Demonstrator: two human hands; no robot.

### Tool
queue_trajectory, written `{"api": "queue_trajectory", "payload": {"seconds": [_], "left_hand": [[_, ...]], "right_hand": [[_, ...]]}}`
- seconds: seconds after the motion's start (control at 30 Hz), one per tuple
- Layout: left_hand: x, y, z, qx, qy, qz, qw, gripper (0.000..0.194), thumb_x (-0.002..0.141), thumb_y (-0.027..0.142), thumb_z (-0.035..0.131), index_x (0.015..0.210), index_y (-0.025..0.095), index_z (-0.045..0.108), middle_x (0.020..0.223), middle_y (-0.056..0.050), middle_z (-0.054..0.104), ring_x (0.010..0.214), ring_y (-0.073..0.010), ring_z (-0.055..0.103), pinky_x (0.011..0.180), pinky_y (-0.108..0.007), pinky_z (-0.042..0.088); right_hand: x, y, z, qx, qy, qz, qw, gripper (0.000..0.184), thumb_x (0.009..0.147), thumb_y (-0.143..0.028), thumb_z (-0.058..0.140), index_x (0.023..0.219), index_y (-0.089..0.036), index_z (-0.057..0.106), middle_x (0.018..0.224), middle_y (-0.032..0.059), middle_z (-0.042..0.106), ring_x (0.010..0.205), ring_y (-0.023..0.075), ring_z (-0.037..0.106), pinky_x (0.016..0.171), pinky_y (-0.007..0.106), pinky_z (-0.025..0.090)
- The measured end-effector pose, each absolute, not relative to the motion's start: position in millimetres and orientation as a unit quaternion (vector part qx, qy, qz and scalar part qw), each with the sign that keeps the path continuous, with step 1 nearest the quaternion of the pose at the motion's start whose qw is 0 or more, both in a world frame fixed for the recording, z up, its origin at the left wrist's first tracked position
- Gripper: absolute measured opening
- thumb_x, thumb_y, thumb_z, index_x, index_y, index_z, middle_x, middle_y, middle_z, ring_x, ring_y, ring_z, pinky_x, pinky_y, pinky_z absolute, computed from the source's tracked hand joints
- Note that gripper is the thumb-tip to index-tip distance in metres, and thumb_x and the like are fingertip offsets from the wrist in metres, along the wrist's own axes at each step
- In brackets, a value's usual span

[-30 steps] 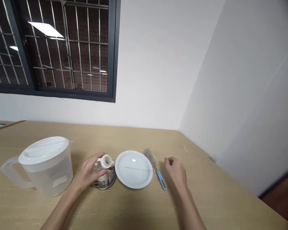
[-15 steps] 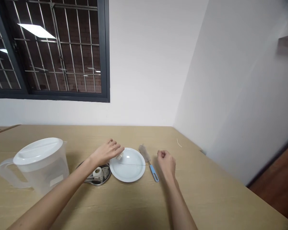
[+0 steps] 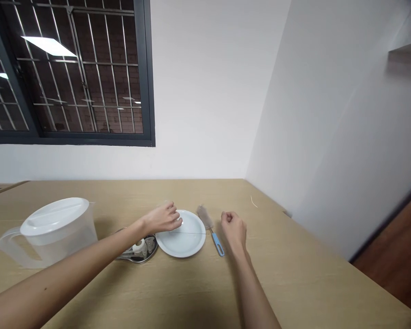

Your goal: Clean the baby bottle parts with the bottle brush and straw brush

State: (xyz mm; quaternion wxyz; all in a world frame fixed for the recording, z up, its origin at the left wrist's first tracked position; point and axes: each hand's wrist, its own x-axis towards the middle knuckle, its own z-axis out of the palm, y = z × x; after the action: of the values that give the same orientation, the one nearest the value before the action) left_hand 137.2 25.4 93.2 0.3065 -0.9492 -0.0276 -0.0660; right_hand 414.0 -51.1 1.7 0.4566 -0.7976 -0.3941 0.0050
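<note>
Counter [image 3: 287,269] stretches to its edge beyond the right hand [image 3: 234,228], curled near the brush [image 3: 217,242]; left hand [image 3: 162,218] curls over the plate [image 3: 181,246], both grips unclear.

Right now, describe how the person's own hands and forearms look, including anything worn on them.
The left hand and right hand are ungloved, with no ring, watch or bracelet visible; some fingers are partly hidden. The left forearm and right forearm look slim, with no sleeve in view. One small dark spot marks the left forearm.
</note>
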Motion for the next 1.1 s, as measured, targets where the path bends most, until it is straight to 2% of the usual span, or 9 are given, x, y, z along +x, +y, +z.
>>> {"api": "queue_trajectory", "payload": {"seconds": [0.13,0.37,0.5,0.7,0.83,1.0,1.1], "left_hand": [[141.7,22.3,89.4,-0.949,-0.03,-0.063,0.308,0.028,0.088,0.004,0.048,0.107,0.021,0.061,0.08,-0.009,0.067,0.078,-0.0213,0.058,0.076,-0.037,0.035],[146.3,19.9,90.7,-0.92,-0.001,-0.059,0.388,0.023,0.089,0.004,0.047,0.103,0.015,0.061,0.077,-0.01,0.067,0.073,-0.0216,0.058,0.072,-0.037,0.034],[145.7,19.1,89.1,-0.923,-0.014,-0.064,0.379,0.022,0.089,0.004,0.048,0.103,0.016,0.06,0.078,-0.009,0.066,0.073,-0.0208,0.058,0.072,-0.036,0.034],[136.1,20.9,88.1,-0.938,-0.109,-0.07,0.322,0.043,0.082,0.002,0.057,0.122,0.017,0.054,0.09,-0.011,0.068,0.083,-0.0231,0.06,0.079,-0.037,0.036],[119.6,25.2,99.6,-0.93,-0.251,-0.156,0.218,0.056,0.076,0.014,0.069,0.129,0.02,0.05,0.107,-0.012,0.069,0.097,-0.0272,0.062,0.086,-0.039,0.04],[91.7,9.0,106.9,-0.801,-0.42,-0.421,-0.071,0.072,0.069,0.046,0.076,0.132,0.024,0.049,0.115,-0.009,0.068,0.099,-0.0263,0.065,0.085,-0.038,0.049],[76.4,-17.1,96.3,-0.719,-0.45,-0.5,-0.175,0.088,0.058,0.049,0.083,0.136,0.024,0.048,0.112,-0.008,0.069,0.1,-0.0265,0.066,0.087,-0.038,0.051]], "right_hand": [[412.8,-52.1,3.1,-0.796,-0.395,0.006,0.459,0.03,0.087,-0.04,0.047,0.08,-0.019,0.067,0.077,0.0069,0.07,0.07,0.0207,0.059,0.061,0.028,0.034],[411.9,-52.2,3.9,-0.792,-0.397,0.001,0.465,0.029,0.086,-0.038,0.047,0.078,-0.018,0.068,0.073,0.0062,0.069,0.068,0.0194,0.058,0.061,0.027,0.033],[411.1,-51.3,4.2,-0.791,-0.396,-0.001,0.467,0.028,0.086,-0.037,0.048,0.076,-0.019,0.067,0.072,0.0058,0.069,0.067,0.0191,0.057,0.061,0.027,0.032],[410.5,-51.5,4.1,-0.79,-0.393,-0.003,0.47,0.028,0.086,-0.037,0.048,0.075,-0.02,0.066,0.073,0.0057,0.069,0.067,0.0193,0.057,0.06,0.027,0.031],[410.9,-51.4,3.3,-0.791,-0.389,-0.002,0.472,0.027,0.085,-0.038,0.048,0.076,-0.02,0.066,0.072,0.0057,0.069,0.067,0.0194,0.057,0.06,0.027,0.031],[412.0,-51.3,1.5,-0.791,-0.389,0.002,0.472,0.027,0.085,-0.038,0.049,0.076,-0.02,0.066,0.074,0.0053,0.07,0.068,0.0196,0.058,0.06,0.027,0.032],[411.9,-51.0,1.2,-0.789,-0.393,0.002,0.472,0.027,0.084,-0.039,0.049,0.076,-0.02,0.066,0.074,0.0054,0.07,0.067,0.0197,0.058,0.06,0.027,0.032]]}}
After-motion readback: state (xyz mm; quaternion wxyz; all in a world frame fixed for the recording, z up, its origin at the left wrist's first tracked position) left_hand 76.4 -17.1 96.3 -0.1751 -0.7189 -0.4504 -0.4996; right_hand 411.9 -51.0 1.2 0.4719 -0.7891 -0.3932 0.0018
